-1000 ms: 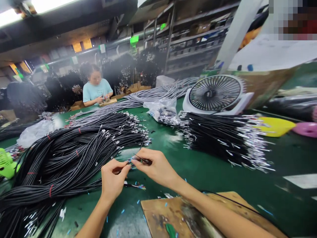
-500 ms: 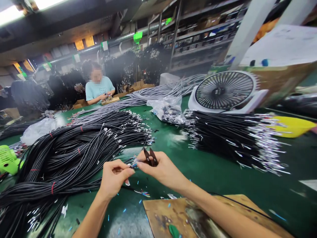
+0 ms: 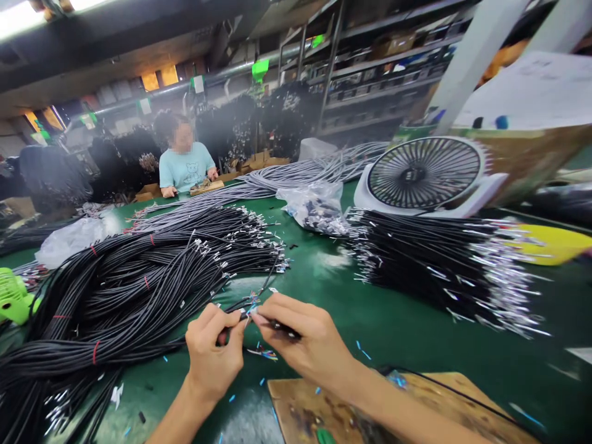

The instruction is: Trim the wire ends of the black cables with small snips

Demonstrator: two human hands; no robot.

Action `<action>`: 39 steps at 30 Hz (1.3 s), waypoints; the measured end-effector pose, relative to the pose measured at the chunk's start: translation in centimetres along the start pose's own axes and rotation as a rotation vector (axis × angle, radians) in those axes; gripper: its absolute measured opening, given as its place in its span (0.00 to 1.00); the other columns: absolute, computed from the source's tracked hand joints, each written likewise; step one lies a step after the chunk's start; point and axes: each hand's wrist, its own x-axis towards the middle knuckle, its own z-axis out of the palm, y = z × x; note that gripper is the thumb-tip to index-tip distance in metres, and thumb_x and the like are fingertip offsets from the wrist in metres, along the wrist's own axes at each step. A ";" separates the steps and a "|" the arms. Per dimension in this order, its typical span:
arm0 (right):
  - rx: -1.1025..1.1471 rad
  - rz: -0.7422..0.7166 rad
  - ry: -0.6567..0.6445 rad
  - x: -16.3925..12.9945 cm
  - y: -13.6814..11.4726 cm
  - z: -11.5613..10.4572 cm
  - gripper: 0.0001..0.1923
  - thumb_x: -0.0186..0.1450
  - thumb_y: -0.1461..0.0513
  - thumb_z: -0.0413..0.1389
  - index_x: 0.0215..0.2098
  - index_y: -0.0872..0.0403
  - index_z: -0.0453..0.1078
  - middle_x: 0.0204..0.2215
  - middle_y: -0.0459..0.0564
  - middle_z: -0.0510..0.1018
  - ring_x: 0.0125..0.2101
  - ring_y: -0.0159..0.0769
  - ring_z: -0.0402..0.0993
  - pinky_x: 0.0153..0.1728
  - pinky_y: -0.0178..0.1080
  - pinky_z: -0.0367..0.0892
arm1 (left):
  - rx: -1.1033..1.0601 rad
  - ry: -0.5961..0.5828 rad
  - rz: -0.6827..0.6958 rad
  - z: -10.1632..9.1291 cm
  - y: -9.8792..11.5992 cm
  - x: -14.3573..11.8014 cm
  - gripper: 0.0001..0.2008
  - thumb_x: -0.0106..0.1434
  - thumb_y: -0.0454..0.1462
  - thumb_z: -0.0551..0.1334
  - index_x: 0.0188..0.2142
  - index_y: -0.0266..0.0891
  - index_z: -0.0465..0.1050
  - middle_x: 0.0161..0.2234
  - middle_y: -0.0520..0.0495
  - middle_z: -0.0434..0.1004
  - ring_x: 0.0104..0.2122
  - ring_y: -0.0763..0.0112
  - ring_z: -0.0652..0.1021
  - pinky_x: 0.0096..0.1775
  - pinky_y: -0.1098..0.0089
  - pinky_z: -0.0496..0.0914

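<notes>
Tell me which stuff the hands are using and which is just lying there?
In use:
left hand pinching a black cable
right hand holding black snips

Lying about:
fan
plastic bag
wooden board
cable pile

The scene is evenly and fairly brightly lit from overhead: a ceiling light strip (image 3: 28, 15) at the top left is blown out to white. The green table (image 3: 407, 320) carries pale, soft sheen patches near its middle, and shadows under the cable piles are faint. Wide-angle distortion bends the shelving (image 3: 370, 68) and the white pillar (image 3: 467, 61) toward the edges. The right edge is smeared by motion blur, the background looks hazy, and a distant person's face is pixelated.
</notes>
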 end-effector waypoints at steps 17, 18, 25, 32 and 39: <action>0.177 0.185 -0.120 0.2 0.2 -0.3 0.17 0.67 0.56 0.46 0.32 0.52 0.76 0.22 0.48 0.75 0.25 0.35 0.70 0.27 0.36 0.66 | 0.002 0.131 -0.055 -0.8 0.9 0.3 0.11 0.57 0.32 0.60 0.19 0.38 0.69 0.14 0.56 0.61 0.14 0.80 0.63 0.16 0.78 0.59; 0.182 0.193 -0.127 0.3 0.2 -0.3 0.19 0.67 0.56 0.46 0.30 0.53 0.76 0.22 0.48 0.75 0.24 0.35 0.70 0.27 0.36 0.66 | 0.000 0.129 -0.052 -0.8 0.9 0.3 0.11 0.58 0.32 0.60 0.19 0.38 0.68 0.14 0.56 0.61 0.14 0.80 0.62 0.16 0.78 0.59; 0.205 0.225 -0.154 0.5 0.0 -0.4 0.25 0.67 0.52 0.44 0.21 0.55 0.72 0.17 0.46 0.70 0.20 0.32 0.64 0.22 0.34 0.62 | 0.035 0.136 0.002 -0.9 1.1 0.5 0.12 0.58 0.31 0.59 0.19 0.38 0.68 0.14 0.56 0.62 0.13 0.80 0.63 0.16 0.78 0.59; 0.178 0.226 -0.132 0.6 -0.1 -0.5 0.22 0.66 0.52 0.45 0.29 0.53 0.77 0.17 0.47 0.72 0.20 0.33 0.65 0.25 0.35 0.65 | 0.167 0.106 0.028 -0.8 1.2 0.1 0.14 0.61 0.32 0.57 0.18 0.38 0.69 0.13 0.53 0.66 0.14 0.78 0.66 0.18 0.77 0.62; 0.192 0.211 -0.115 0.5 0.1 -0.4 0.20 0.66 0.53 0.47 0.32 0.52 0.78 0.22 0.49 0.77 0.23 0.34 0.70 0.29 0.36 0.68 | 0.159 0.127 -0.005 -0.5 1.0 -0.3 0.15 0.61 0.35 0.59 0.18 0.39 0.70 0.14 0.52 0.66 0.15 0.76 0.67 0.19 0.76 0.62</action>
